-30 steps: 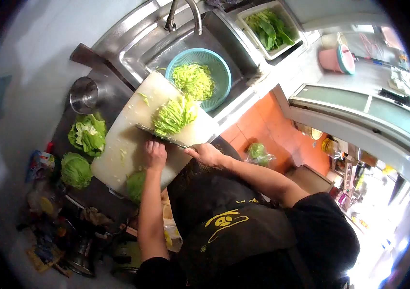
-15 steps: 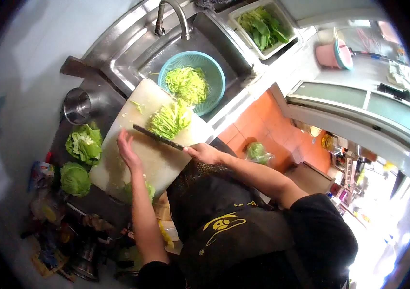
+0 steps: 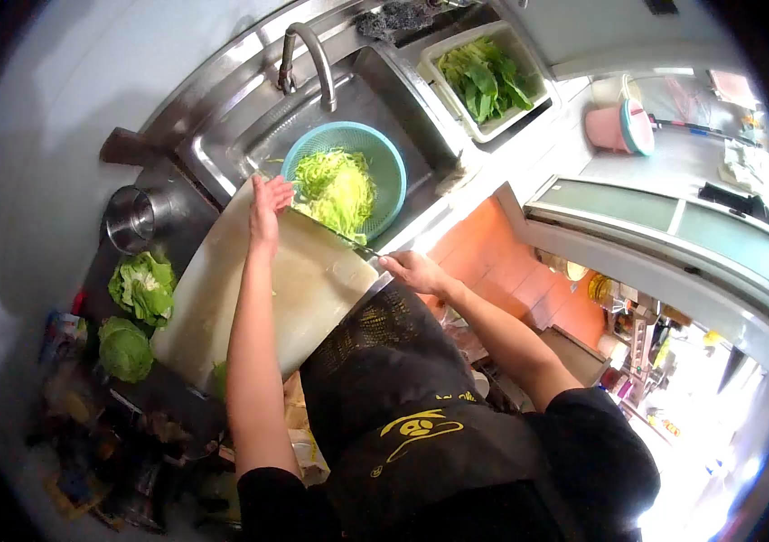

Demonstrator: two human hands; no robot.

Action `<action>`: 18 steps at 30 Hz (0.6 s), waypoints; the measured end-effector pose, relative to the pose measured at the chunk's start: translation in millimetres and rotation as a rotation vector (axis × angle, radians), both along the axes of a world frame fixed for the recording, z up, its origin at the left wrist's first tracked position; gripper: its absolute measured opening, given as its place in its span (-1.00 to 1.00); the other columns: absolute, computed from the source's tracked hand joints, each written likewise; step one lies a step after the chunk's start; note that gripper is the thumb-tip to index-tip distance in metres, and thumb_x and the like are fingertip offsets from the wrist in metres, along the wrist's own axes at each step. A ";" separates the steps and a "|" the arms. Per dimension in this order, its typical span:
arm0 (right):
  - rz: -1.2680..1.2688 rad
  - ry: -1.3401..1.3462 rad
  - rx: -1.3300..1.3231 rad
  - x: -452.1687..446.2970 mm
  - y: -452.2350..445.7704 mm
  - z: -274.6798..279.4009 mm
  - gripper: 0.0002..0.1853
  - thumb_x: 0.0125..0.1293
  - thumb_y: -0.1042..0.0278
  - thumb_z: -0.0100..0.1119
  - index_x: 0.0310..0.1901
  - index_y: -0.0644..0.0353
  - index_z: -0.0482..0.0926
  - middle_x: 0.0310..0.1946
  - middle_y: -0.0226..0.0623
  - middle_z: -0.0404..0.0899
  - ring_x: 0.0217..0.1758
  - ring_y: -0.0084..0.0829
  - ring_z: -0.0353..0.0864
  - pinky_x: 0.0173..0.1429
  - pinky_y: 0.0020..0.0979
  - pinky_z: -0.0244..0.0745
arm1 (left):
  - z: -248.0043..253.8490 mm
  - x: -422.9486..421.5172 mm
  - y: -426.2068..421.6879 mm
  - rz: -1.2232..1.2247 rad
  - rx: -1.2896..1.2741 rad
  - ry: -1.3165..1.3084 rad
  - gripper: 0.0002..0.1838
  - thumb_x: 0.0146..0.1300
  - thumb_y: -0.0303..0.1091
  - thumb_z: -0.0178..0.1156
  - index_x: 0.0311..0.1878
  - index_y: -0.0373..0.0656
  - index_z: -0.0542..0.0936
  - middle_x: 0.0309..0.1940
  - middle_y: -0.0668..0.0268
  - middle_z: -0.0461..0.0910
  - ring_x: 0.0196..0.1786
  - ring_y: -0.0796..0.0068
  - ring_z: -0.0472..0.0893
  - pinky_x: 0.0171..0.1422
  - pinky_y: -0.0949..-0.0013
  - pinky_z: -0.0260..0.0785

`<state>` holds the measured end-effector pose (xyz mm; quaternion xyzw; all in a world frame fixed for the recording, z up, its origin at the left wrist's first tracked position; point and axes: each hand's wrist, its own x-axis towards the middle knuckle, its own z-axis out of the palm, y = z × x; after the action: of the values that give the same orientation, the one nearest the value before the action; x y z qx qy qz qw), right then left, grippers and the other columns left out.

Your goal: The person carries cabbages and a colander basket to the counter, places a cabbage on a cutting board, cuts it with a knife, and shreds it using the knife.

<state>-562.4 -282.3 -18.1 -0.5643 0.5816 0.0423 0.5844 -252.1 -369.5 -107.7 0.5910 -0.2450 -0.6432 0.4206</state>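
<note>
Beside the colander, right hand wrapped round knife, left hand free, fingers extended, over board.

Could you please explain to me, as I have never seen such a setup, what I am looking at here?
There is no machine: these are a person's bare hands, seen by one head-worn camera looking forward and down. The right hand grips a knife by its handle. The left hand is open near the far edge of a pale cutting board. Beyond it, a blue basket in the sink holds shredded greens. On the dark counter left of the board are two leafy green heads and a metal container.
</note>
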 end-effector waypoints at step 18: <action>-0.075 -0.036 0.032 39.4 19.3 26.8 -0.35 0.63 -0.22 -0.13 -0.43 0.24 0.46 -0.57 -0.40 0.39 -0.44 -0.52 0.38 -0.30 -0.35 0.37 | 59.2 124.6 183.5 0.518 0.005 -0.172 -0.57 0.24 -0.63 0.30 0.19 -0.25 0.57 0.04 0.30 0.63 0.02 0.51 0.59 0.09 0.42 0.48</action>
<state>-523.0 -263.0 8.7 -0.5334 0.5911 0.0196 0.6047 -127.5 -186.0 -48.6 0.6876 -0.1187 -0.4620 0.5473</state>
